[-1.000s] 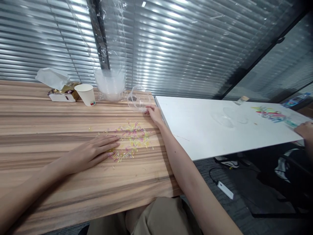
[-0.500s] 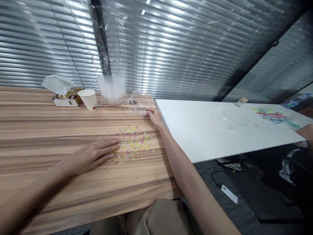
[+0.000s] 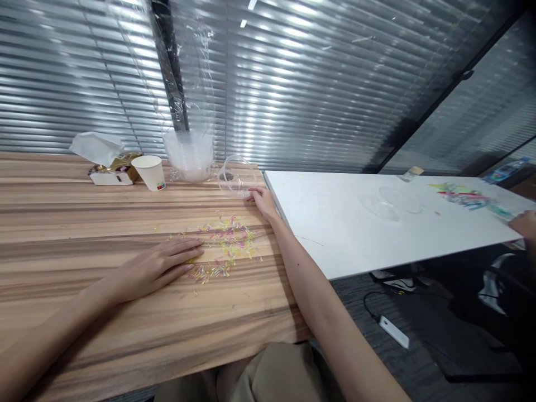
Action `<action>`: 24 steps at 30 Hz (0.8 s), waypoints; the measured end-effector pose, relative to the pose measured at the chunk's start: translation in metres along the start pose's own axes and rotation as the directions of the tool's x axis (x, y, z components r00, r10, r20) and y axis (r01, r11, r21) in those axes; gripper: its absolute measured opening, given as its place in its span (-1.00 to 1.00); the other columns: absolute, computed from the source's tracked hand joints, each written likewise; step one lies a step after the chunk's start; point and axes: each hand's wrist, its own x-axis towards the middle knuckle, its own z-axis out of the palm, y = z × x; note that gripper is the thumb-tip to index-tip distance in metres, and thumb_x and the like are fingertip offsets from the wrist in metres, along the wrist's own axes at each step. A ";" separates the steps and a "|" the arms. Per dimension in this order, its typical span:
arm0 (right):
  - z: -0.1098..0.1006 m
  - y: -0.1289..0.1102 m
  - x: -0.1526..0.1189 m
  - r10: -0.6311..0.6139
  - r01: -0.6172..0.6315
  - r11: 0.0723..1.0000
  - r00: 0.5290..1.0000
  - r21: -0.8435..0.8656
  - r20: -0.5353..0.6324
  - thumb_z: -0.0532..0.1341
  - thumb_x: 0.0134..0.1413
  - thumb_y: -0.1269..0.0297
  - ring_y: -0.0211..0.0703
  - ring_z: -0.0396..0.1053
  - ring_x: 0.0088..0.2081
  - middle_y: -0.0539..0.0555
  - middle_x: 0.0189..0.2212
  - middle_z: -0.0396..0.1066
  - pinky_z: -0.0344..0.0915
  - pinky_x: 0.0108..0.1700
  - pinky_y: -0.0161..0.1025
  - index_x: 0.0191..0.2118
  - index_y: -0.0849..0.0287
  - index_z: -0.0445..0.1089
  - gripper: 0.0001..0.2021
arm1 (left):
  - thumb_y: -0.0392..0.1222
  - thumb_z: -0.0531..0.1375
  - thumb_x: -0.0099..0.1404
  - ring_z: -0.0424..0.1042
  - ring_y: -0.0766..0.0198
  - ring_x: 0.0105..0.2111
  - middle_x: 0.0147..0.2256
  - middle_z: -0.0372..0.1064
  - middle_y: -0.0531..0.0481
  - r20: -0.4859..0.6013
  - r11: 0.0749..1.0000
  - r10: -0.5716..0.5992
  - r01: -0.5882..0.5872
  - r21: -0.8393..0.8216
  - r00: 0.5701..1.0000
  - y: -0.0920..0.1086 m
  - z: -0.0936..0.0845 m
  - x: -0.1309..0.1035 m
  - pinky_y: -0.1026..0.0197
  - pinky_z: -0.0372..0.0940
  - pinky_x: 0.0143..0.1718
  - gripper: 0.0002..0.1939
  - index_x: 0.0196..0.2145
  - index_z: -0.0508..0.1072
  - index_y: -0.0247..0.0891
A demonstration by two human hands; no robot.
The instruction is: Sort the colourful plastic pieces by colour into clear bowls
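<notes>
Small pink, yellow and clear pieces [image 3: 230,240] lie scattered on the wood-grain table [image 3: 138,346]. My left hand [image 3: 161,265] rests flat with its fingers stretched out, the tips at the left edge of these pieces. Farther back, my right hand [image 3: 263,202] has its fingers on the near right rim of a clear plastic container [image 3: 237,177]. That container sits near the table's back right corner, and a dark spot shows through it.
Behind are a tissue box [image 3: 113,176], a paper cup [image 3: 151,173] and stacked clear bowls [image 3: 190,156] in plastic wrap. The white table [image 3: 335,223] holds clear lids [image 3: 379,204] and colourful strips [image 3: 460,196]; another person's hand [image 3: 523,224] is at far right.
</notes>
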 end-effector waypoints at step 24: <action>-0.001 -0.003 -0.001 0.051 -0.052 0.999 0.996 -0.014 -0.075 -0.08 0.25 0.42 -0.24 0.22 0.17 0.01 -0.18 0.52 0.09 0.23 -0.24 -0.23 0.23 0.47 -0.64 | 0.01 -0.07 0.45 0.12 0.12 0.23 0.26 0.08 0.05 0.001 0.999 -0.022 0.022 -0.039 1.000 -0.001 0.001 0.000 0.00 0.07 0.25 -0.56 0.24 0.20 -0.02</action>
